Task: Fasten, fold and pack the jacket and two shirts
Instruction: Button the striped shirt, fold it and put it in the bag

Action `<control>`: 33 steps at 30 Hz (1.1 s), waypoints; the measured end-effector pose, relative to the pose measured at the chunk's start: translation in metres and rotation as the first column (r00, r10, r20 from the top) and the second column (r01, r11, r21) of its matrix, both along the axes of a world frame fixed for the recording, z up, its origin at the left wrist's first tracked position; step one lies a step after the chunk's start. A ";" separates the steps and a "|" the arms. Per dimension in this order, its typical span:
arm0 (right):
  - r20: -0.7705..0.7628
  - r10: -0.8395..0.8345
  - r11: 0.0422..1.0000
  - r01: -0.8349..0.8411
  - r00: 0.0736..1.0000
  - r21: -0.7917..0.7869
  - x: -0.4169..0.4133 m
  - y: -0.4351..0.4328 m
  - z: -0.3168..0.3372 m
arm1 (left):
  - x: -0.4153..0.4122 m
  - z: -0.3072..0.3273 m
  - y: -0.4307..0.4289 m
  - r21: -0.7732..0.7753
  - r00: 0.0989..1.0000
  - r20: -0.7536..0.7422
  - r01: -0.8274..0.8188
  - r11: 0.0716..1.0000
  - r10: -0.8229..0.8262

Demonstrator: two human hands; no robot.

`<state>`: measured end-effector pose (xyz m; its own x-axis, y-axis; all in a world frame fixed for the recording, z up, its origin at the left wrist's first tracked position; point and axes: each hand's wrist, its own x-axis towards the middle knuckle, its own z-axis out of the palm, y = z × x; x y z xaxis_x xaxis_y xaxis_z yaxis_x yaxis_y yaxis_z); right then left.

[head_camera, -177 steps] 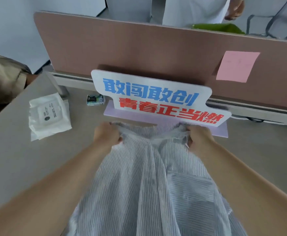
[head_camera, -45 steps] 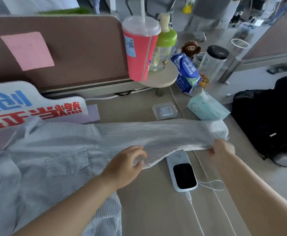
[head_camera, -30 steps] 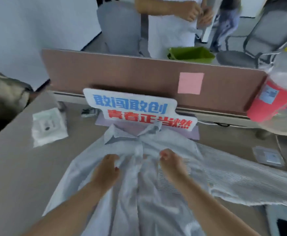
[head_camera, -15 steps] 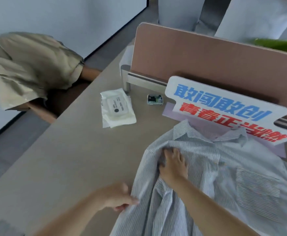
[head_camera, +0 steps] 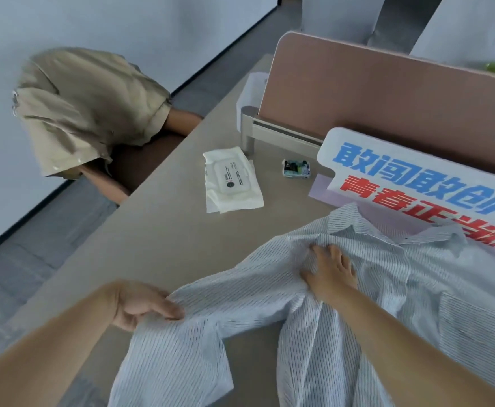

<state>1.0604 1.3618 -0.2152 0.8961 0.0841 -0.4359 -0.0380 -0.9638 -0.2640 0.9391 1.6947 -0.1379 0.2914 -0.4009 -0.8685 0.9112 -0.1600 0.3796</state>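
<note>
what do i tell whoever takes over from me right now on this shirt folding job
Left hand: pinches the sleeve of the striped shirt, drawing it out to the side.
Right hand: open, pressing flat on the shirt near the shoulder.
Things: the striped shirt lies front up on the desk, collar toward the sign. A khaki garment hangs over the chair beside the desk. No third garment is in view.
Done: the shirt is spread out. I cannot tell whether it is buttoned.
Left: check the buttons, fold this shirt, then do the other garments and pack them all.
</note>
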 end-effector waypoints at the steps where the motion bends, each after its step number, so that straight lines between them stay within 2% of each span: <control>1: -0.015 0.011 1.000 -0.012 1.000 -0.012 0.000 0.000 0.002 | 0.000 0.011 0.008 0.004 1.000 0.009 0.023 1.000 -0.023; 3: -0.033 0.032 0.999 -0.033 0.999 -0.039 0.001 0.000 0.006 | 0.002 0.031 0.023 0.074 0.999 0.027 0.041 0.996 -0.043; 5: -0.066 0.034 0.998 -0.037 0.997 -0.052 0.003 0.004 0.010 | 0.004 0.048 0.039 0.250 0.993 0.047 0.093 0.964 -0.108; 6: -0.083 0.027 0.998 -0.031 0.996 -0.048 0.004 0.007 0.012 | 0.007 0.053 0.048 0.363 0.980 0.064 0.151 0.919 -0.187; 8: -0.095 0.013 0.999 -0.017 0.995 -0.037 0.004 0.015 0.015 | 0.015 0.062 0.065 0.618 0.922 0.086 0.248 0.746 -0.377; 11: 0.007 -0.051 0.997 0.052 0.999 -0.059 -0.004 0.026 0.017 | 0.031 0.067 0.087 0.909 0.796 0.022 0.236 0.344 -0.605; 13: 0.121 -0.102 0.989 0.113 0.987 -0.091 -0.013 0.031 0.017 | 0.041 0.065 0.101 0.979 0.771 -0.010 0.136 0.150 -0.637; 15: 0.131 -0.127 0.988 0.138 0.983 -0.076 -0.016 0.033 0.011 | 0.052 0.057 0.119 0.998 0.766 -0.021 0.049 0.025 -0.642; 17: 0.058 -0.142 0.987 0.145 0.988 -0.063 -0.015 0.034 0.001 | 0.059 0.048 0.139 1.000 0.777 0.024 -0.014 0.021 -0.628; 19: 0.069 -0.137 0.986 0.143 0.988 -0.086 -0.012 0.035 -0.010 | 0.065 0.034 0.158 0.993 0.792 0.113 -0.105 0.048 -0.601; 22: 0.145 -0.149 0.983 0.163 0.978 -0.089 -0.010 0.043 -0.019 | 0.077 0.005 0.162 0.984 0.785 0.049 -0.145 -0.107 -0.617; 23: 0.149 -0.161 0.982 0.174 0.976 -0.076 -0.011 0.046 -0.020 | 0.082 -0.004 0.150 0.981 0.782 0.082 -0.174 -0.089 -0.618; 25: 0.150 -0.195 0.979 0.203 0.969 -0.035 -0.014 0.049 -0.018 | 0.095 -0.022 0.108 0.964 0.743 0.236 -0.259 0.056 -0.627; 27: 0.161 -0.233 0.971 0.239 0.959 -0.016 -0.019 0.045 -0.012 | 0.107 -0.032 0.048 0.927 0.642 0.371 -0.306 0.219 -0.671; 30: 0.194 -0.327 0.943 0.332 0.925 0.007 -0.026 0.016 0.008 | 0.117 -0.035 -0.056 0.848 0.505 0.529 -0.289 0.444 -0.682; 33: 0.211 -0.413 0.909 0.416 0.886 0.031 -0.040 -0.035 0.026 | 0.118 -0.034 -0.151 0.801 0.317 0.598 -0.221 0.556 -0.736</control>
<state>1.0207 1.3263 -0.1888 0.9181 -0.3197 -0.2343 -0.3806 -0.8761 -0.2959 1.0574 1.5437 -0.1720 0.9820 -0.1020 -0.1588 -0.0259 -0.9062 0.4221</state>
